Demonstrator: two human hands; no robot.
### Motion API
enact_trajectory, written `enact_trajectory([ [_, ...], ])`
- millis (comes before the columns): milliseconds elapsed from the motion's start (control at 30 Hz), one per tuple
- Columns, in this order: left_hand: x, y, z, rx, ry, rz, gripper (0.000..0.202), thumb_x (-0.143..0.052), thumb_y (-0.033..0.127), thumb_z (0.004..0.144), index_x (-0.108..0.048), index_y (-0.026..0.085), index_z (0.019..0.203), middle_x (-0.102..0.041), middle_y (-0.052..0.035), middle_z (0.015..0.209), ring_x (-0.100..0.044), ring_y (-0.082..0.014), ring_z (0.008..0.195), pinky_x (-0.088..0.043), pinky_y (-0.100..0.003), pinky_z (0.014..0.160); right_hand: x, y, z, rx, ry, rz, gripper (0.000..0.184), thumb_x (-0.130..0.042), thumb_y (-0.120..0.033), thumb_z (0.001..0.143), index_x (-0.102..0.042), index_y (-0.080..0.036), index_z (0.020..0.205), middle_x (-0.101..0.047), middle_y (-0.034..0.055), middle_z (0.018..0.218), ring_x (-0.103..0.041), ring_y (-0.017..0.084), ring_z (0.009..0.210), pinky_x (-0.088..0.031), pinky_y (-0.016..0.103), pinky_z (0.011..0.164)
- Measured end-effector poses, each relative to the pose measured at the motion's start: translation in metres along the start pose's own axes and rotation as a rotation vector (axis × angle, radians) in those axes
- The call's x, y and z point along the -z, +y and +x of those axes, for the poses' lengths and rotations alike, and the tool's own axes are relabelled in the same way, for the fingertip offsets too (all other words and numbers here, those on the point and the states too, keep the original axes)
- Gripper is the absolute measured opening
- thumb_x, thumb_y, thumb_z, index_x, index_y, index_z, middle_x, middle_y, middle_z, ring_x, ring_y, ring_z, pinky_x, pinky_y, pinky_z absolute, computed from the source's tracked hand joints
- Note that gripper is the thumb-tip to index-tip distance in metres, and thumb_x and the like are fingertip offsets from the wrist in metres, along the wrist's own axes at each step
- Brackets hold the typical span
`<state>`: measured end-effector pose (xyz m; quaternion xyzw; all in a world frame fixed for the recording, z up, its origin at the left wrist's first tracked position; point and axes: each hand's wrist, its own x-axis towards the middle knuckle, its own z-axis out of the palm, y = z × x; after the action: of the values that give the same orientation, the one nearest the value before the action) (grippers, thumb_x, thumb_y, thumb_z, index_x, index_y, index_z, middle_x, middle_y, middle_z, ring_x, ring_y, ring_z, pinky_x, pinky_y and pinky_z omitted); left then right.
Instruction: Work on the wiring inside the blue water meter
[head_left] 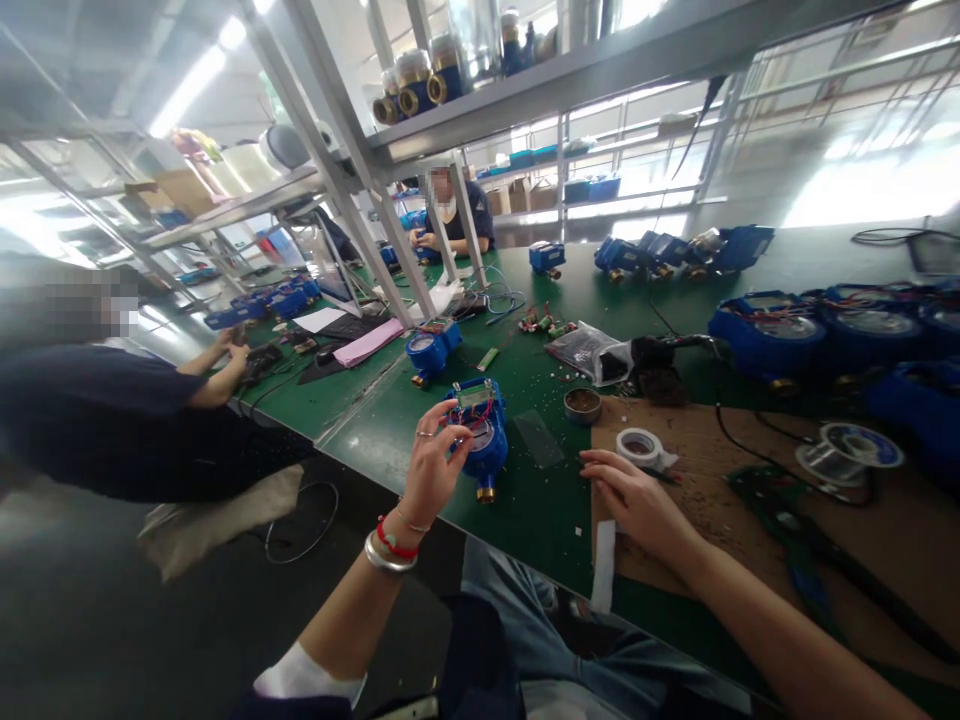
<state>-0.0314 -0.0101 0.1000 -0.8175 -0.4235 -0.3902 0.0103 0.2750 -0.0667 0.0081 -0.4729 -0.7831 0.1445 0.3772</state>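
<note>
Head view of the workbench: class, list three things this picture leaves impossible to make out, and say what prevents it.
1. The blue meter: its left side is hidden by the left hand.
2. The right hand: its palm faces down on the cardboard sheet, so any contents are hidden.
3. The meter's dial is too small to read.

A tape roll (638,445) lies on the table (525,500) right of the water meter (480,435), behind the right hand (637,500).
</note>
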Motion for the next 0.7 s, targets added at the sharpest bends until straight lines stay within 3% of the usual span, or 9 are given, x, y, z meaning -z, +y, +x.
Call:
enact_trajectory([
  [267,-0.007,-0.007,0.001,-0.037,0.063,-0.053,0.008,-0.059,0.022,0.085,-0.062,0.016,0.09,-0.045,-0.0073,0.129,-0.046,-0.0205,0.119,-0.042,-0.038,0.099,0.005,-0.012,0.004,-0.018,0.026,0.031,0.028,-0.038,-0.01,0.089,-0.061,-0.016,0.103,-0.05,0.0052,0.126,-0.049,0.013,0.115,-0.041,0.03,0.103],
  [700,0.0,-0.005,0.004,-0.078,0.108,-0.055,0.015,-0.061,0.018,0.083,-0.063,0.017,0.099,-0.046,-0.0073,0.127,-0.047,-0.0175,0.117,-0.041,-0.036,0.101,0.004,-0.012,0.004,0.025,0.075,0.007,0.03,-0.039,-0.008,0.087,-0.06,-0.016,0.107,-0.051,0.0069,0.125,-0.049,0.014,0.115,-0.041,0.033,0.102],
])
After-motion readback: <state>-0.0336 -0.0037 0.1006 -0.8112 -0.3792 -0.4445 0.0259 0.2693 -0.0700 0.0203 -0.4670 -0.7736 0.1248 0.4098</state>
